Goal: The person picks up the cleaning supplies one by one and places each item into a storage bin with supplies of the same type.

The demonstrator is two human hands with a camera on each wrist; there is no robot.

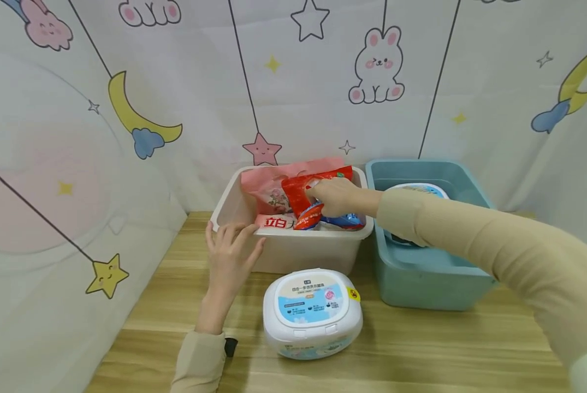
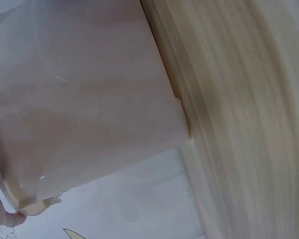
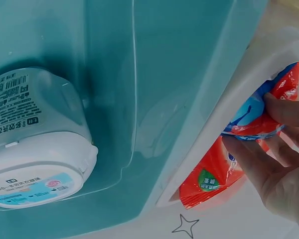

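Observation:
My left hand (image 1: 231, 254) holds the front left corner of a white plastic bin (image 1: 303, 254), its fingers at the rim; the left wrist view shows part of that hand low at the left edge. Inside the bin, my right hand (image 1: 336, 196) pinches a red-and-blue packet (image 3: 256, 112) between thumb and fingers. A red bag (image 1: 295, 194) with a green leaf mark lies right beside those fingers. Behind stands a pink bag (image 1: 266, 188) with a flower print, and a white packet (image 1: 273, 221) with red lettering lies at the front. The bin's floor is hidden.
A white lidded tub (image 1: 313, 314) with a blue label stands on the wooden table (image 1: 421, 349) before the bin. To the right, a blue-green bin (image 1: 426, 284) holds a similar tub (image 3: 35, 144). A patterned cloth (image 1: 313, 82) hangs behind and at the left.

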